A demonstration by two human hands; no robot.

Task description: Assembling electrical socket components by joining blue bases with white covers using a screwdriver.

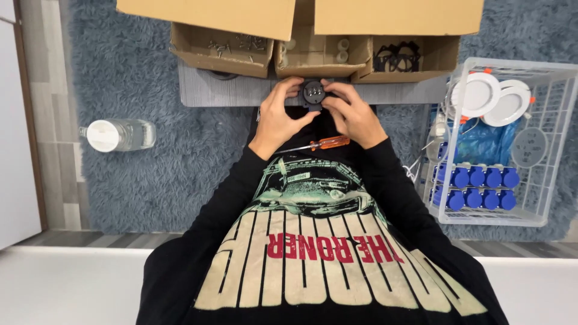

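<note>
Right now I am pinching a small round black part (313, 93) between my left hand (280, 115) and right hand (351, 114), steadying it just above the orange-handled screwdriver (318, 144) on my lap.

Just beyond the fingers (288, 90) the boxes (313, 57) wall off the far side, their walls rising right past the fingertips at the board (241, 91) edge. Below the wrists a screwdriver (316, 144) lies across the lap, blocking the near side. Left of the fingers the rug (138, 180) lies open as far as a bottle (117, 135). Right of them a short gap ends at the basket (551, 144).
</note>
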